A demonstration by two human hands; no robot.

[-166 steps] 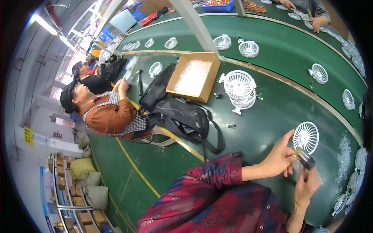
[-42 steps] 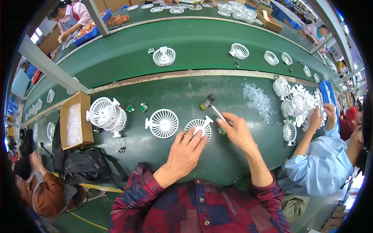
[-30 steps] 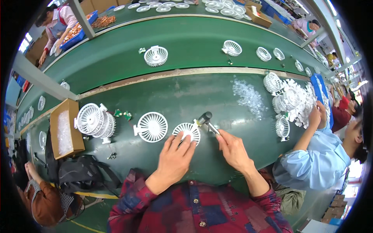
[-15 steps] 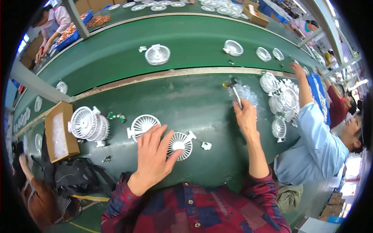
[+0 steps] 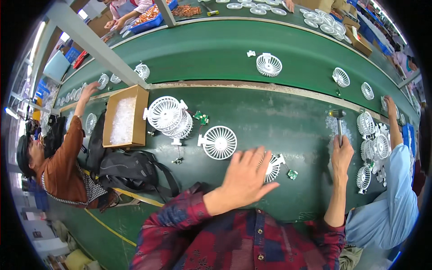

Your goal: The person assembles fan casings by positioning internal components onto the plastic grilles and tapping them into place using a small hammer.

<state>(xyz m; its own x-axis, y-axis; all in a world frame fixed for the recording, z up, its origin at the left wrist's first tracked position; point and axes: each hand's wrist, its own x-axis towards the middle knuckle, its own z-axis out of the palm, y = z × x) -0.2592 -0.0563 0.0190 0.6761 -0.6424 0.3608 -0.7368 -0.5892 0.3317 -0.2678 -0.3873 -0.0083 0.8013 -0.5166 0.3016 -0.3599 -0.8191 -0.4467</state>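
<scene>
My right hand (image 5: 342, 157) is wrapped around the handle of a small hammer (image 5: 339, 126), its head over a patch of small clear plastic pieces (image 5: 332, 128). My left hand (image 5: 243, 180) is open, palm down with fingers spread, over the left part of a white slotted fan cover (image 5: 273, 170). Whether it presses on that cover I cannot tell. A small green circuit board (image 5: 292, 174) lies just right of it, joined by a thin wire. Up and to the left, a second fan cover (image 5: 219, 142) lies flat, uncovered by my hand.
Left on the bench are stacked fan covers (image 5: 167, 114), green circuit boards (image 5: 201, 118) and a cardboard box (image 5: 141, 117) of clear pieces. A black backpack (image 5: 130, 171) lies nearby. More covers ride the green belt (image 5: 207, 58). A co-worker's blue sleeve (image 5: 398, 189) reaches in at right.
The whole view has swung left, so the bench appears further right. My left hand has slid off the left fan cover and now overlaps only the right one. The hammer stays in my right hand.
</scene>
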